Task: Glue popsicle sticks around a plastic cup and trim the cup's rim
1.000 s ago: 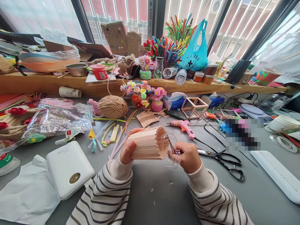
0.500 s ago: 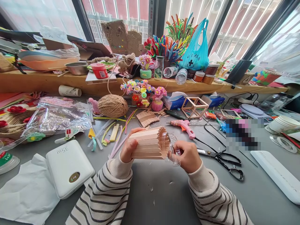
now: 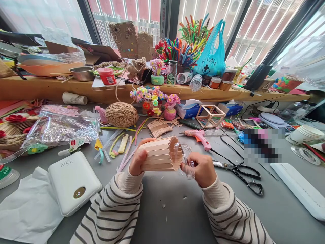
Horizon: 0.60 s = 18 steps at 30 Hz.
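My left hand is wrapped round a cup made of pale wooden craft sticks, which lies on its side in the air above the table. Its open mouth faces right. Clear plastic sticks out of that mouth, and my right hand pinches its edge. Whether the plastic is part of a cup or bottle inside, I cannot tell. Just right of my right hand lie black-handled scissors. Behind the hands are a pink glue gun and a banded bundle of craft sticks.
A white power bank lies at left on the grey table, beside a white paper sheet. A ball of twine and a wooden stick cube frame stand farther back. A white power strip is at right.
My right hand, still pinching the clear plastic, has shifted slightly and the plastic has changed shape at the mouth. The stick cup stays nearly in place in my left hand.
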Each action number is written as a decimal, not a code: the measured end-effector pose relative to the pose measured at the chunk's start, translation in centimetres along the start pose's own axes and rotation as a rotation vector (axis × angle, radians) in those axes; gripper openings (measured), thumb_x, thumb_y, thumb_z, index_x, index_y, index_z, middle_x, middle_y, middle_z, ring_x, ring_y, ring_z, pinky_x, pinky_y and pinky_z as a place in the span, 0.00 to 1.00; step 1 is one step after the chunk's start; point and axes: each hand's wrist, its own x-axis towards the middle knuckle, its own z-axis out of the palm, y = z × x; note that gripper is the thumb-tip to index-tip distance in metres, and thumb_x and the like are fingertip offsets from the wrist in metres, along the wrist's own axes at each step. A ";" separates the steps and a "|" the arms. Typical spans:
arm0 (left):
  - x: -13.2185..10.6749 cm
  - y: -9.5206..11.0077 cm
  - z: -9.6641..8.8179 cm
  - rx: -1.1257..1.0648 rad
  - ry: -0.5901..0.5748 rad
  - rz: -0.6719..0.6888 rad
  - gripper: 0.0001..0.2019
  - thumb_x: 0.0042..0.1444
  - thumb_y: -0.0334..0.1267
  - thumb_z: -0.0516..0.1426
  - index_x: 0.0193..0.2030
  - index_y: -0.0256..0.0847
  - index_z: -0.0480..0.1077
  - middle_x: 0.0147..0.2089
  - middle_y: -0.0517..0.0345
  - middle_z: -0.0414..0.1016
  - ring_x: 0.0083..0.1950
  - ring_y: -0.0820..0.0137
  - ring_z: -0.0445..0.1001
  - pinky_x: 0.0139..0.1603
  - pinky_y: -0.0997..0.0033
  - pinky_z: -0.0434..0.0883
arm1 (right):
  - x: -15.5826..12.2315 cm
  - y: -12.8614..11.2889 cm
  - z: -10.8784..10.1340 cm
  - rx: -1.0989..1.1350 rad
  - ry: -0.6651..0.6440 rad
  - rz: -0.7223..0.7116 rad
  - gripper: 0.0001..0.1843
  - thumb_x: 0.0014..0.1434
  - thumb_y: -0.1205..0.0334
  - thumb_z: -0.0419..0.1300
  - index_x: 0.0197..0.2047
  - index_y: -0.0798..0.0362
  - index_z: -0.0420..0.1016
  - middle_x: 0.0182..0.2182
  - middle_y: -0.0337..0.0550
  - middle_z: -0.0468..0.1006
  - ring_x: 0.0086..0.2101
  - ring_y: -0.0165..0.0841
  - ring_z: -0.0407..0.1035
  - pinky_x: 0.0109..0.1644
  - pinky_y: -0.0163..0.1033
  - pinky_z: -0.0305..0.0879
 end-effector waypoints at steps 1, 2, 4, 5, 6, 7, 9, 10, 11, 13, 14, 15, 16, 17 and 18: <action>0.0 0.0 -0.1 -0.003 0.005 -0.012 0.26 0.42 0.56 0.55 0.43 0.40 0.66 0.43 0.50 0.73 0.42 0.57 0.71 0.42 0.59 0.66 | 0.0 0.0 0.0 0.009 -0.003 0.010 0.20 0.47 0.55 0.57 0.12 0.53 0.55 0.10 0.32 0.56 0.14 0.21 0.49 0.18 0.29 0.46; 0.1 -0.1 -0.1 -0.007 0.007 -0.026 0.26 0.42 0.56 0.55 0.43 0.40 0.66 0.43 0.50 0.74 0.41 0.57 0.71 0.41 0.59 0.66 | 0.0 -0.1 0.1 0.014 -0.005 0.016 0.21 0.47 0.54 0.57 0.12 0.53 0.55 0.10 0.32 0.56 0.14 0.21 0.49 0.18 0.29 0.46; 0.1 0.0 -0.1 -0.025 0.005 -0.055 0.25 0.44 0.55 0.54 0.43 0.39 0.67 0.42 0.50 0.74 0.40 0.59 0.72 0.39 0.61 0.67 | -0.1 -0.1 0.2 0.015 -0.008 0.027 0.21 0.47 0.52 0.56 0.12 0.54 0.56 0.10 0.32 0.57 0.15 0.21 0.49 0.18 0.29 0.47; 0.1 0.1 0.0 -0.040 0.002 -0.069 0.24 0.45 0.55 0.54 0.42 0.39 0.67 0.41 0.51 0.74 0.38 0.60 0.72 0.38 0.62 0.67 | -0.2 -0.1 0.2 0.014 -0.012 0.031 0.21 0.47 0.52 0.56 0.12 0.54 0.56 0.10 0.32 0.57 0.15 0.21 0.49 0.19 0.29 0.47; 0.1 0.2 0.1 -0.056 0.001 -0.082 0.23 0.45 0.54 0.54 0.42 0.40 0.67 0.40 0.52 0.74 0.37 0.62 0.73 0.37 0.64 0.68 | -0.2 -0.1 0.3 0.012 -0.021 0.038 0.22 0.47 0.51 0.56 0.12 0.54 0.56 0.10 0.32 0.57 0.15 0.21 0.50 0.19 0.29 0.47; 0.1 0.4 0.2 -0.070 0.005 -0.091 0.22 0.46 0.54 0.54 0.41 0.40 0.68 0.38 0.53 0.75 0.36 0.64 0.73 0.36 0.66 0.68 | -0.2 0.0 0.3 0.011 -0.036 0.044 0.22 0.47 0.51 0.56 0.12 0.54 0.56 0.10 0.32 0.57 0.15 0.21 0.50 0.19 0.29 0.47; 0.0 0.7 0.3 -0.094 0.022 -0.108 0.20 0.47 0.53 0.54 0.40 0.39 0.68 0.37 0.53 0.75 0.34 0.66 0.73 0.33 0.68 0.69 | -0.2 0.1 0.3 0.004 -0.076 0.051 0.22 0.48 0.51 0.57 0.12 0.54 0.56 0.10 0.32 0.57 0.15 0.21 0.50 0.19 0.29 0.47; 0.0 0.9 0.3 -0.108 0.019 -0.124 0.20 0.47 0.53 0.54 0.40 0.39 0.68 0.36 0.53 0.75 0.32 0.66 0.73 0.30 0.68 0.69 | -0.2 0.2 0.2 0.000 -0.097 0.050 0.23 0.48 0.50 0.57 0.12 0.54 0.57 0.10 0.32 0.57 0.15 0.21 0.50 0.19 0.29 0.46; 0.0 1.0 0.3 -0.126 0.004 -0.147 0.21 0.47 0.54 0.54 0.41 0.40 0.68 0.36 0.53 0.75 0.30 0.66 0.73 0.27 0.68 0.69 | -0.2 0.3 0.2 -0.002 -0.115 0.048 0.23 0.48 0.50 0.57 0.12 0.54 0.57 0.10 0.32 0.56 0.15 0.21 0.49 0.19 0.29 0.46; 0.1 1.0 0.2 -0.165 -0.030 -0.185 0.22 0.48 0.54 0.53 0.43 0.41 0.67 0.36 0.54 0.75 0.27 0.66 0.73 0.21 0.69 0.68 | -0.1 0.4 0.1 -0.003 -0.130 0.042 0.23 0.47 0.50 0.58 0.11 0.54 0.56 0.10 0.32 0.56 0.15 0.21 0.49 0.19 0.30 0.46; 0.2 0.9 0.1 -0.177 -0.034 -0.187 0.22 0.48 0.54 0.53 0.44 0.41 0.66 0.37 0.53 0.75 0.27 0.65 0.73 0.22 0.68 0.68 | -0.1 0.4 0.0 -0.002 -0.131 0.040 0.23 0.47 0.50 0.58 0.12 0.54 0.56 0.10 0.32 0.56 0.15 0.21 0.49 0.19 0.30 0.46; 0.2 0.7 -0.1 -0.178 -0.026 -0.176 0.22 0.48 0.54 0.53 0.44 0.40 0.67 0.37 0.52 0.75 0.30 0.64 0.74 0.25 0.66 0.70 | -0.1 0.4 0.0 -0.001 -0.132 0.038 0.23 0.47 0.50 0.58 0.12 0.54 0.57 0.10 0.32 0.56 0.15 0.21 0.49 0.19 0.30 0.46; 0.3 0.4 -0.2 -0.170 -0.008 -0.156 0.23 0.47 0.54 0.53 0.43 0.38 0.67 0.38 0.51 0.75 0.34 0.62 0.74 0.30 0.64 0.71 | -0.1 0.4 0.0 0.002 -0.129 0.036 0.23 0.47 0.50 0.58 0.12 0.54 0.57 0.10 0.32 0.57 0.15 0.21 0.49 0.19 0.29 0.46; 0.4 0.1 -0.3 -0.155 0.009 -0.136 0.23 0.46 0.54 0.54 0.43 0.37 0.67 0.40 0.49 0.75 0.38 0.60 0.74 0.36 0.62 0.71 | -0.1 0.4 0.0 0.004 -0.127 0.032 0.23 0.47 0.50 0.58 0.12 0.54 0.57 0.10 0.32 0.57 0.15 0.21 0.49 0.19 0.29 0.46; 0.5 -0.1 -0.4 -0.137 0.016 -0.125 0.24 0.46 0.54 0.54 0.42 0.36 0.67 0.41 0.48 0.75 0.40 0.58 0.73 0.41 0.60 0.70 | -0.1 0.3 0.0 0.006 -0.124 0.029 0.23 0.47 0.50 0.58 0.12 0.55 0.58 0.10 0.32 0.57 0.15 0.21 0.50 0.19 0.29 0.47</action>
